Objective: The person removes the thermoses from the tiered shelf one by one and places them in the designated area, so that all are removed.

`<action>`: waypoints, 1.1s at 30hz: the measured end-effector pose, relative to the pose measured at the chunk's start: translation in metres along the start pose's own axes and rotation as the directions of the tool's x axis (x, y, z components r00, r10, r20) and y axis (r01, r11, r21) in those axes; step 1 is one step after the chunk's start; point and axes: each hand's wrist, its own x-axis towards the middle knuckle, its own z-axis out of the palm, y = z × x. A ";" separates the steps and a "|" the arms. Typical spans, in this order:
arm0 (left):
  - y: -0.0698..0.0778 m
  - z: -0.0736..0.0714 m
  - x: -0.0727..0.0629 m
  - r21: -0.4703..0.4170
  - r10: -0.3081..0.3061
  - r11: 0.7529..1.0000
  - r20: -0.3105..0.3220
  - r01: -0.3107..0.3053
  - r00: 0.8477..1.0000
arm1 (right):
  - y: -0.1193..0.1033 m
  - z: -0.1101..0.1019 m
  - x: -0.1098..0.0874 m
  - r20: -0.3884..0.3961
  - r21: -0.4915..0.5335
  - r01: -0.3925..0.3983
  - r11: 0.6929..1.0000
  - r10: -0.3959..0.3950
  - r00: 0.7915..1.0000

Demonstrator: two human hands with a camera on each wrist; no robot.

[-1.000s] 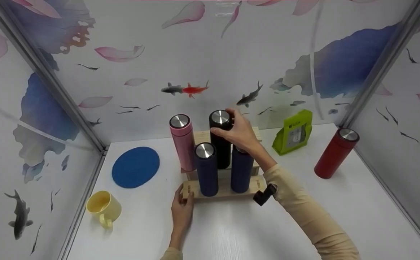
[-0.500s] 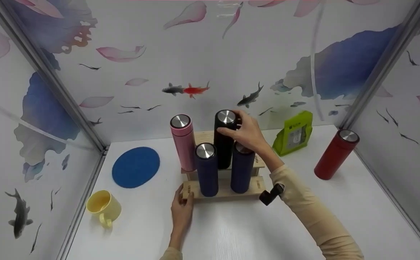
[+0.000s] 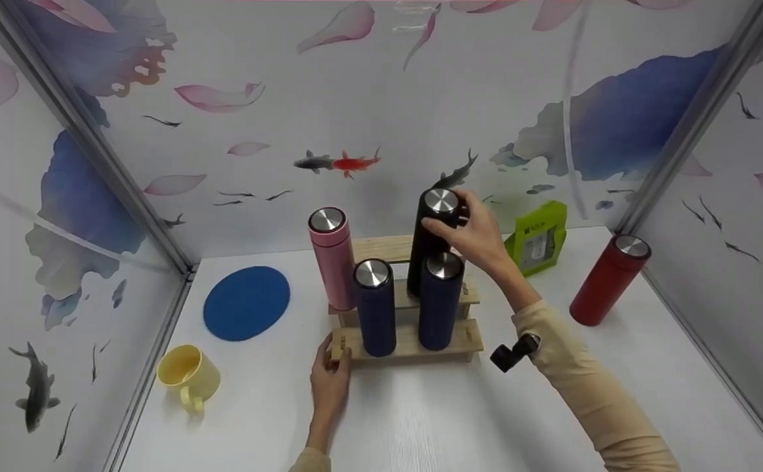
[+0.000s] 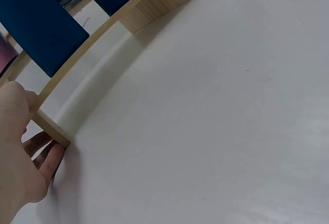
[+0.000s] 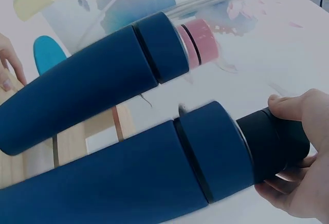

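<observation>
Status: the placing of bottles on the wooden rack (image 3: 381, 249) appears well advanced but incomplete.

Done: the left blue bottle (image 3: 376, 314) and the right blue bottle (image 3: 440, 308) stand upright on the front step (image 3: 408, 334), each inboard of its end. The pink bottle (image 3: 332, 269) stands upright at the left end of the middle step (image 3: 470, 296).

In hand: the right hand (image 3: 480, 239) clamps the black bottle (image 3: 426, 242) near its cap, thumb opposed to fingers. The bottle is upright above the middle step, right of centre, behind the right blue bottle. Whether its base touches the step cannot be told. The left hand (image 3: 329, 383) grips the front step's left end at the front corner, apparently to steady the rack. The hands are well apart.

Remaining: seating and release of the black bottle appear outstanding. The red bottle (image 3: 609, 282) stands unheld on the table (image 3: 421, 419), near its right edge; whether it belongs on the rack cannot be determined.
</observation>
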 end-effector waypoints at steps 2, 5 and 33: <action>-0.001 0.000 0.000 -0.001 -0.002 1.000 -0.003 0.002 1.000 | 0.002 -0.006 -0.001 -0.029 0.000 -0.006 1.000 0.006 1.000; -0.002 0.000 0.000 0.006 -0.007 1.000 -0.008 0.007 1.000 | 0.005 -0.016 -0.001 -0.076 0.017 -0.023 1.000 0.025 0.997; -0.001 -0.001 0.000 0.008 0.003 1.000 -0.007 -0.003 1.000 | 0.022 -0.112 -0.015 -0.281 -0.157 -0.073 0.985 0.026 0.959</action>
